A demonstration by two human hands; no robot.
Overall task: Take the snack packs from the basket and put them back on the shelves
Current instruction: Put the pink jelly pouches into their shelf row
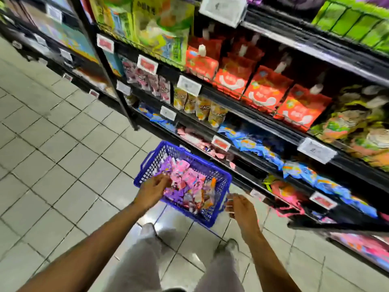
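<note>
One blue basket (207, 216) stands on the tiled floor (52, 144) just beside the shelves (263, 121), holding a heap of pink, purple and orange snack packs (185, 186), too jumbled and blurred to count. Two bare hands show: the left hand (154, 187) reaches into the basket, fingers curled among the packs, grip unclear; the right hand (241, 206) hangs loosely curled, holding nothing, at the basket's near right corner.
</note>
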